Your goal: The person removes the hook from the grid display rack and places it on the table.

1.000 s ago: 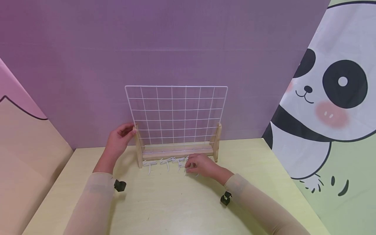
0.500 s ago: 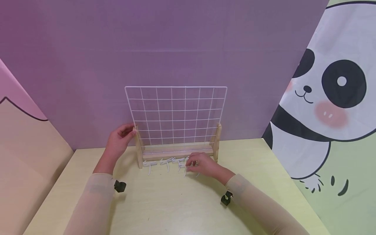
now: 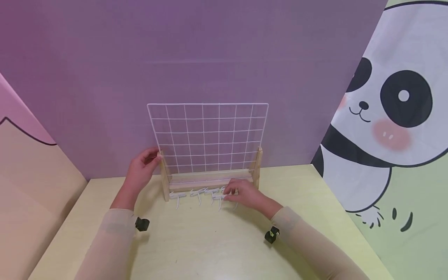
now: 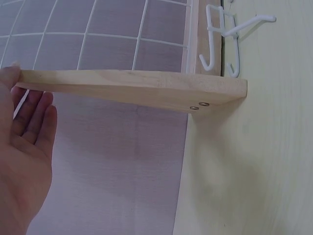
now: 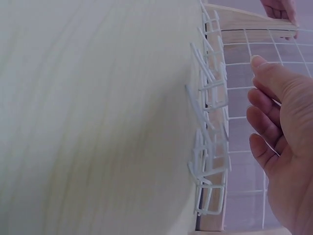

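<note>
A white wire grid panel (image 3: 210,132) stands upright in a light wooden stand (image 3: 210,183). My left hand (image 3: 141,167) holds the top of the stand's left side post (image 4: 132,88), thumb on one face and fingers on the other. Several white wire hooks (image 3: 198,191) lie in a row along the stand's front foot. Over the right part of that row is my right hand (image 3: 245,193), its fingers loosely bent. The right wrist view shows this hand (image 5: 288,127) apart from the hooks (image 5: 210,98), with nothing visible at its fingertips.
The pale wooden tabletop (image 3: 196,241) extends toward me from the stand. Behind it rises a purple backdrop (image 3: 210,50). A panda picture (image 3: 392,109) covers the right wall. A small black camera (image 3: 142,224) sits at the left wrist, another black camera (image 3: 272,235) at the right.
My right hand has shifted slightly to the right and away from me, uncovering more of the hooks beneath it. The left hand has stayed on the post.
</note>
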Action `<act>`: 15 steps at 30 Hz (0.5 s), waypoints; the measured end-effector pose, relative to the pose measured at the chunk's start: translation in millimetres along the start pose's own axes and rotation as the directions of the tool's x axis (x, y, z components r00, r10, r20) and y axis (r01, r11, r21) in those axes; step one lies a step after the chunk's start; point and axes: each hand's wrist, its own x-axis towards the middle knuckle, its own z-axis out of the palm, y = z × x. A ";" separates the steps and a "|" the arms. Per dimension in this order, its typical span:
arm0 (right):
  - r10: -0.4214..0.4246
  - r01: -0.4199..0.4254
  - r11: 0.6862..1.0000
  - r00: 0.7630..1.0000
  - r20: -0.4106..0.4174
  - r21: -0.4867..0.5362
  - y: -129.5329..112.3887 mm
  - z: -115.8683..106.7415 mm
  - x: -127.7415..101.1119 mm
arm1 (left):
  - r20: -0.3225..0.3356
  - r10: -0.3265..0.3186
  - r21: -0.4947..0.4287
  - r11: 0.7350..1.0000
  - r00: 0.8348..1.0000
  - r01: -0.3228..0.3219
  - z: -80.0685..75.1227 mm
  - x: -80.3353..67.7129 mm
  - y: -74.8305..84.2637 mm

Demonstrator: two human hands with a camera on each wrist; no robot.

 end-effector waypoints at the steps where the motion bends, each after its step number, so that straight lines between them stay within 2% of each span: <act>1: -0.002 0.002 1.000 1.000 -0.009 0.003 -0.3 -1.5 0.1 | -0.001 0.001 0.002 1.000 1.000 -0.001 -0.3 -0.1 0.3; 6: 0.007 -0.006 1.000 0.999 -0.047 0.028 -3.1 -9.2 -2.7 | -0.009 0.015 0.014 1.000 1.000 -0.014 -0.6 -2.5 1.5; 10: 0.042 -0.040 0.999 0.996 -0.077 0.031 -2.7 -14.4 -9.1 | -0.016 0.052 0.038 0.998 0.998 -0.052 -1.1 -7.3 0.5; 15: 0.083 -0.084 0.996 0.991 -0.108 -0.005 1.1 -25.0 -23.4 | 0.038 0.059 0.155 0.986 0.998 -0.064 -10.4 -20.8 -7.8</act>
